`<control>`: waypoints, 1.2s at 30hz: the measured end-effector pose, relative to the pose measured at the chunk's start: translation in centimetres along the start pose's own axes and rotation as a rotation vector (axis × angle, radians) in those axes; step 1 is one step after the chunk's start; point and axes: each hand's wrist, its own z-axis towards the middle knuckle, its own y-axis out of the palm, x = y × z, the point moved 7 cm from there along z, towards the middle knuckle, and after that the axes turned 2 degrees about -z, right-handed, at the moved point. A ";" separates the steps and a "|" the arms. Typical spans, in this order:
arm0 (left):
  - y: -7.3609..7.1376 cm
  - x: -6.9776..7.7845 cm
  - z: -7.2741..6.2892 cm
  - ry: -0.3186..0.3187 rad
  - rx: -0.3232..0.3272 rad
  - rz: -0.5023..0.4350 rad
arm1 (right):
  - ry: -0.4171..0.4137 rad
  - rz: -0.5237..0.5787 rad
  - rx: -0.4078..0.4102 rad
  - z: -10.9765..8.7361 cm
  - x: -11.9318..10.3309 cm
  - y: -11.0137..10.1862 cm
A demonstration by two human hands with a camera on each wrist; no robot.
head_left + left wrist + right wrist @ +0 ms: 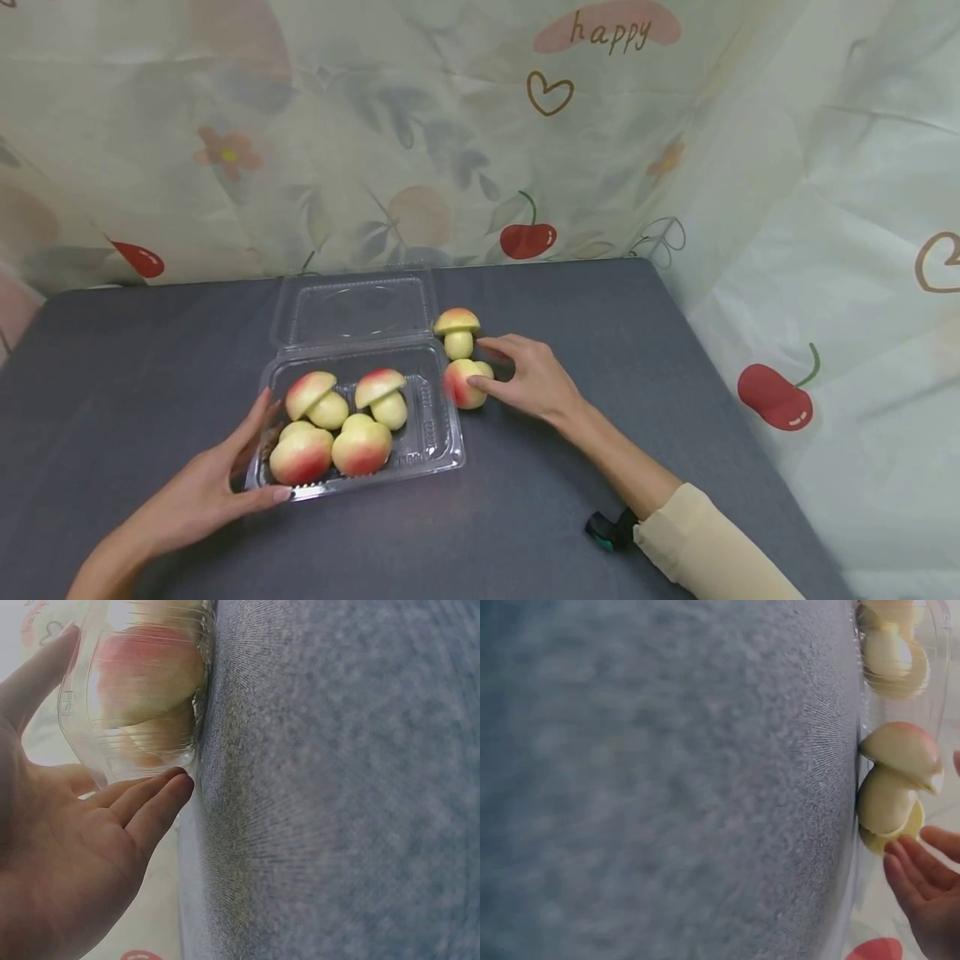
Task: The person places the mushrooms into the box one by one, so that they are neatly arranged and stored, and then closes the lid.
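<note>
A clear plastic clamshell container (442, 433) lies with its lid (358, 304) folded back. Inside are several toy mushrooms with yellow stems and red-tinged caps, such as one upper left mushroom (327, 408). My left hand (217, 492) holds the container's left front corner, thumb along the front edge and fingers at the left side. To the right of the container, one mushroom (457, 333) stands upright; a second mushroom (459, 385) lies closer to me, cap toward the container. My right hand (536, 379) reaches over this nearer one, thumb and fingers apart, fingertips close beside both mushrooms (904, 754).
The dark grey table (540, 517) has its far edge against a printed curtain (337, 150), with another white curtain (862, 333) along the right. A black strap piece (611, 532) shows at my right wrist, beside the beige sleeve (705, 542).
</note>
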 end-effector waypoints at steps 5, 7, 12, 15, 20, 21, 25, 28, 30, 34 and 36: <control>0.0 0.0 0.0 0.000 -0.002 0.006 | 0.102 0.023 -0.082 -0.4 0.8 0.6; 0.0 0.0 0.1 0.002 -0.003 0.006 | 0.124 0.028 -0.104 -0.5 1.0 0.9; 0.0 0.1 0.1 0.013 0.002 0.000 | 0.130 0.006 -0.120 -0.6 0.9 1.2; 0.1 0.0 0.1 0.011 0.000 -0.002 | 0.126 -0.010 -0.125 -0.7 0.7 1.4; 0.1 -0.1 -0.1 0.004 -0.006 -0.005 | 0.120 -0.032 -0.121 -0.9 0.5 1.6; 0.1 -0.1 -0.1 0.005 -0.007 -0.003 | 0.114 -0.031 -0.116 -0.9 0.5 1.6; 0.1 -0.1 -0.1 0.018 -0.001 -0.012 | 0.089 -0.020 -0.107 -0.8 0.5 1.6; 0.0 -0.1 -0.2 0.030 0.005 -0.013 | 0.080 -0.009 -0.109 -0.7 0.5 1.7; -0.1 -0.1 -0.2 0.033 0.008 -0.008 | 0.083 -0.003 -0.112 -0.8 0.5 1.7; 0.1 -0.1 -0.2 0.034 0.007 -0.008 | 0.094 0.002 -0.114 -0.9 0.6 1.6; 0.1 -0.1 -0.1 0.032 0.006 -0.010 | 0.094 -0.002 -0.115 -1.0 0.7 1.5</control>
